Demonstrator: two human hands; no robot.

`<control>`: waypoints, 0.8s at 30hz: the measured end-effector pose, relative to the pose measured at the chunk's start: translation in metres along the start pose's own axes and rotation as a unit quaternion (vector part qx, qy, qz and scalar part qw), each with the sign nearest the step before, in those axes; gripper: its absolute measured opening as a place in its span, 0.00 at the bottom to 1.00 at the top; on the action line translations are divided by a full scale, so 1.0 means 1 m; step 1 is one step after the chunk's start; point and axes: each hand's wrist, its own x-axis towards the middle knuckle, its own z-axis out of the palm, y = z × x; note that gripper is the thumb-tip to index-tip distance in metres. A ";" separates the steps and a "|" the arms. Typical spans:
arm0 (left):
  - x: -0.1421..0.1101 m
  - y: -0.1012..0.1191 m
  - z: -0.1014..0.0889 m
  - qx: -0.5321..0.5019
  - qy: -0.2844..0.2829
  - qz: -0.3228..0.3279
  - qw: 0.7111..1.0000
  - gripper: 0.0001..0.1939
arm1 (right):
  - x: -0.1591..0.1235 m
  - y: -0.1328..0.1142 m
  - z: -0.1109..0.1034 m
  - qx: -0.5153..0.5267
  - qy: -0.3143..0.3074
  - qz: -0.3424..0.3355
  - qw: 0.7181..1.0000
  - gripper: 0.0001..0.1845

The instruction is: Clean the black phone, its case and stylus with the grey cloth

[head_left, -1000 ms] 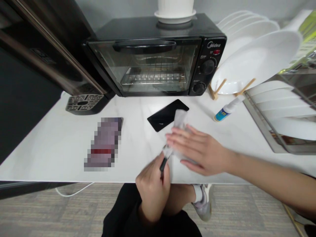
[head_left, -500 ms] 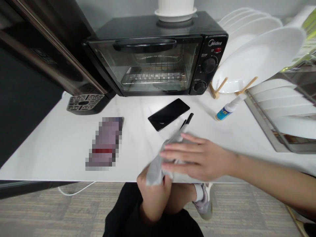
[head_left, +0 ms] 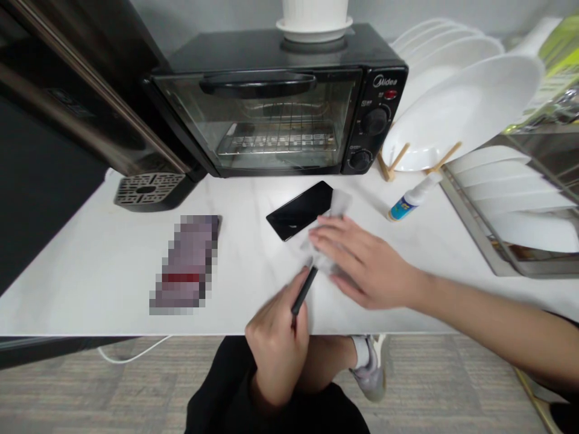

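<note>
My left hand [head_left: 277, 337] is closed round a slim black bar-shaped thing [head_left: 304, 290] near the counter's front edge. Its far end lies under a pale wipe [head_left: 340, 202], so its exact kind does not show. Over that wipe my right hand [head_left: 373, 265] presses with bent fingers, holding it; motion blurs both a little. Just behind the wipe, a black smartphone [head_left: 296, 212] lies flat, its right corner partly covered. A small white spray bottle [head_left: 407, 202] with a blue label stands to the right of my right hand.
A black toaster oven [head_left: 271, 120] stands at the back, a white pot [head_left: 314, 15] on top. White plates [head_left: 470, 108] lean in a rack at right. A pixelated purplish, phone-shaped item [head_left: 187, 259] lies left on the white counter [head_left: 108, 271], before a dark machine's drip tray [head_left: 149, 190].
The wipe and my right hand have moved away from me along the black thing. Its near part now shows in my left hand, while its far tips are hidden.
</note>
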 end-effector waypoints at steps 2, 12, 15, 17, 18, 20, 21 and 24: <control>0.000 0.000 0.000 0.016 0.017 0.011 1.000 0.12 | 0.001 -0.004 -0.001 0.003 -0.012 -0.098 0.995 0.30; 0.001 0.001 0.000 -0.011 0.008 0.009 1.000 0.11 | 0.001 -0.002 0.001 0.001 -0.003 -0.097 0.995 0.31; 0.003 0.001 -0.001 -0.016 0.011 0.010 1.000 0.11 | 0.001 0.000 0.002 -0.014 0.005 -0.081 0.997 0.31; 0.004 0.002 -0.002 -0.036 -0.009 -0.001 0.999 0.16 | 0.001 0.003 0.003 -0.022 0.017 0.015 0.999 0.31; 0.004 0.003 -0.002 -0.041 -0.017 -0.005 0.999 0.18 | 0.001 0.003 0.003 -0.022 0.017 0.045 0.999 0.31; 0.003 0.003 -0.002 -0.038 -0.016 -0.001 0.999 0.17 | 0.001 -0.001 0.003 -0.017 0.006 0.019 1.000 0.29; 0.003 0.002 -0.002 -0.029 -0.006 0.005 1.000 0.13 | 0.001 -0.004 0.003 -0.014 -0.003 -0.027 1.000 0.28; 0.002 0.002 -0.002 -0.009 0.013 0.013 1.000 0.10 | 0.002 -0.006 0.003 -0.018 -0.005 -0.116 0.993 0.28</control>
